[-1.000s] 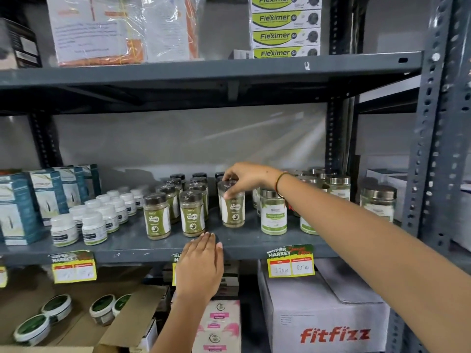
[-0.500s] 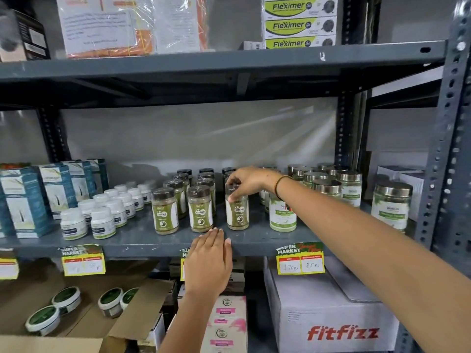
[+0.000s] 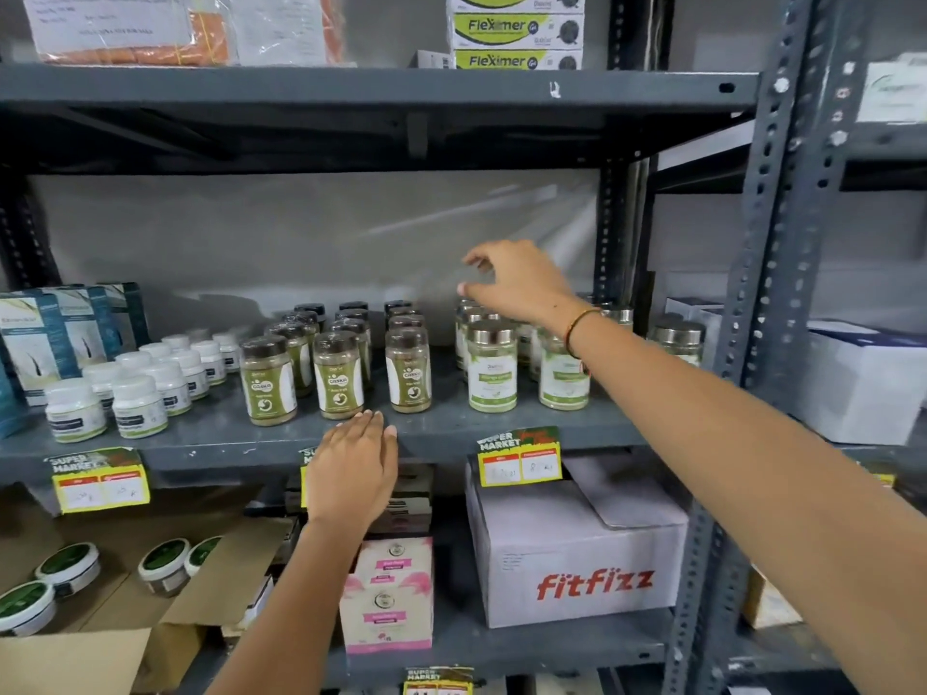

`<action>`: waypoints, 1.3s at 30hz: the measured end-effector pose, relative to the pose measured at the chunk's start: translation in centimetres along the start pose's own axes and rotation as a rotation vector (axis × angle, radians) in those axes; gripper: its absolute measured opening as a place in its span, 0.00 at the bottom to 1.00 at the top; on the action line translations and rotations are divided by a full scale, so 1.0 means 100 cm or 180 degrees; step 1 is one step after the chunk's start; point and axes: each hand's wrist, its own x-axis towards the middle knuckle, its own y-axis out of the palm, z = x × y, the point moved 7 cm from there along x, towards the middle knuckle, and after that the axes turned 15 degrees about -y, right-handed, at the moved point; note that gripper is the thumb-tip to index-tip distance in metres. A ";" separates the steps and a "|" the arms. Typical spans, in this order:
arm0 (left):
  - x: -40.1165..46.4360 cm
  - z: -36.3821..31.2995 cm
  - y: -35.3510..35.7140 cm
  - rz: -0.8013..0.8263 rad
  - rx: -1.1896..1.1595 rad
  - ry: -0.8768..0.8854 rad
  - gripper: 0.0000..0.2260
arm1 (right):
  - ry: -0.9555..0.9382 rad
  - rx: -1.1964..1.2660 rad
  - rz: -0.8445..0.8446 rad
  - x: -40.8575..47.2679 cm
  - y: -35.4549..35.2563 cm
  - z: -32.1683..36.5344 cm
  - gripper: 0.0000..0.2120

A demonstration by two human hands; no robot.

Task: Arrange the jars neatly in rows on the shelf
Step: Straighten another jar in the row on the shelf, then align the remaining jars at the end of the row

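Three rows of dark-lidded jars of green powder (image 3: 409, 376) run front to back on the grey middle shelf (image 3: 451, 428). To their right stand silver-lidded jars with white and green labels (image 3: 492, 366). My right hand (image 3: 511, 280) hovers above the back silver-lidded jars, fingers curled and apart, holding nothing. It is up and to the right of the front jar of the third dark-lidded row. My left hand (image 3: 353, 466) lies flat on the shelf's front edge, just below the middle front jar (image 3: 338, 376).
Small white bottles (image 3: 138, 406) and blue cartons (image 3: 47, 338) fill the shelf's left part. Below are a white fitfizz box (image 3: 577, 559), pink boxes (image 3: 386, 594) and an open cardboard carton of round tubs (image 3: 67, 569). A perforated steel upright (image 3: 752, 343) rises at right.
My right hand has let go of the front jar of the third row and lifted up and to the right. That jar now stands in line with the other front jars.
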 end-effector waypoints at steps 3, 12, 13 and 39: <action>0.000 -0.002 0.000 -0.0022 -0.0004 -0.0026 0.21 | 0.0301 -0.0350 -0.0049 -0.025 -0.035 -0.037 0.17; -0.002 -0.001 -0.001 -0.0061 0.0007 -0.0069 0.20 | 0.1176 -0.1990 0.1793 -0.089 -0.046 -0.123 0.15; -0.002 -0.001 -0.001 -0.0065 0.0007 -0.0070 0.20 | 0.1273 -0.2037 0.1944 -0.093 -0.045 -0.128 0.17; -0.003 -0.003 -0.003 -0.0151 0.0045 -0.0034 0.20 | 0.1207 -0.1081 0.2218 -0.091 -0.027 -0.152 0.30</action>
